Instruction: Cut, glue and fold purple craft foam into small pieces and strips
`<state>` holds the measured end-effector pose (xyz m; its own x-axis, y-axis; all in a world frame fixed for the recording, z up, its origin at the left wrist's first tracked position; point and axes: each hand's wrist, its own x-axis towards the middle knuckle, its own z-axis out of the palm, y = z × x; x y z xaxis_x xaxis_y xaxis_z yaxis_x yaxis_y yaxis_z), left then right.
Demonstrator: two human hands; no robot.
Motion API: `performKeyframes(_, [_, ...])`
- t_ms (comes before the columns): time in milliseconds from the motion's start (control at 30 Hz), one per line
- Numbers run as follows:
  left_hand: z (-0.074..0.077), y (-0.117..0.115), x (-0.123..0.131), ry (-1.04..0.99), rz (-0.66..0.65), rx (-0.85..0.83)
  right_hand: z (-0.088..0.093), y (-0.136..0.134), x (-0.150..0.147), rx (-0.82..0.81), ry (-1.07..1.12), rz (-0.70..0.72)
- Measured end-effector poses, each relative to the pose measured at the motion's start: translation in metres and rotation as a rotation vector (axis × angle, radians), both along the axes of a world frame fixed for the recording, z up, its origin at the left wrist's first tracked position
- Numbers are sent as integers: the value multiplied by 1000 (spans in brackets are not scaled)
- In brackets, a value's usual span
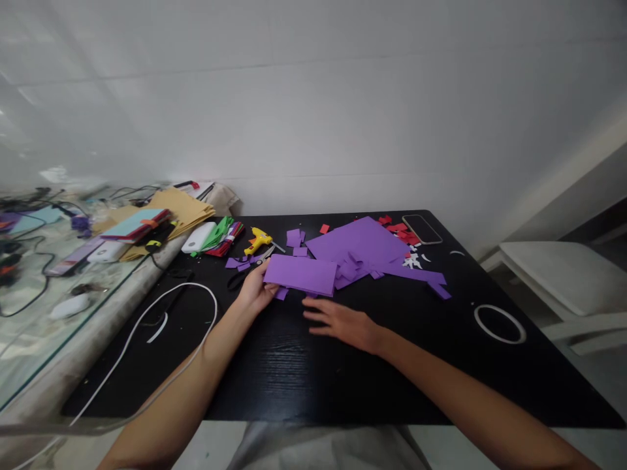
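My left hand (257, 291) grips the left edge of a folded sheet of purple paper (302, 275), holding it tilted a little above the black table. Below the sheet's right end, my right hand (345, 323) hovers with its fingers spread and nothing in them. Behind the folded sheet lie scissors (265, 254), partly hidden, and a yellow glue gun (257, 240). A larger purple sheet (362, 238) rests on the table to the right, with purple strips (414, 272) and small cut pieces on and around it.
Red scraps (402, 232) and a phone (422, 229) lie at the table's back right. A white ring (499, 324) sits at the right. On the left, a white cable (213, 300) loops over my forearm, near bundled coloured paper (220, 236). A glass-topped surface (29, 352) adjoins the table.
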<state>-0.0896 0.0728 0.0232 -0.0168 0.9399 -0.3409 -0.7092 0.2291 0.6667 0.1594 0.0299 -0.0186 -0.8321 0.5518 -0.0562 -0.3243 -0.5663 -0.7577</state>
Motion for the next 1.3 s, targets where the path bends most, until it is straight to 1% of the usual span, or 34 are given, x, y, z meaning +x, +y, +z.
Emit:
performKeyframes(33, [1,0,0,-4,-12,-9,-1,5,2,-21,6,-116])
performKeyframes(100, [2,-1,0,-8,-38,-29,-1,14,4,-92,7,-256])
performKeyframes(167, [2,-2,1,3,-74,-50,1,18,5,-172,-12,-309])
performKeyframes(200, [2,-4,2,24,-98,-48,1,19,6,-206,-28,-304])
performKeyframes(233, [2,-7,5,56,-127,-31,2,19,6,-231,-42,-269])
performKeyframes(300, [1,-14,11,155,-212,45,4,16,7,-250,-66,-118])
performKeyframes(367, [0,-22,19,269,-304,146,6,11,6,-229,-77,55])
performKeyframes(433, [-3,-29,28,351,-366,222,7,5,5,-192,-80,164])
performKeyframes(533, [-8,-35,39,407,-400,274,8,-1,3,-130,-91,228])
performKeyframes(633, [-13,-36,44,426,-418,266,10,-3,3,-95,-99,223])
performKeyframes(700, [-14,-36,45,416,-416,273,12,-3,4,-101,-92,201])
performKeyframes(833, [-14,-36,42,405,-409,321,14,-1,5,-147,-76,201])
performKeyframes(933, [-13,-34,39,470,-356,360,14,0,4,-124,-92,88])
performKeyframes(1100, [-12,-30,34,694,-178,444,15,1,1,-118,-140,-94])
performKeyframes(1200, [-13,-28,33,765,-154,454,16,2,0,-91,-165,-161])
performKeyframes(1300, [-15,-27,33,783,-129,458,15,2,0,-59,-182,-207])
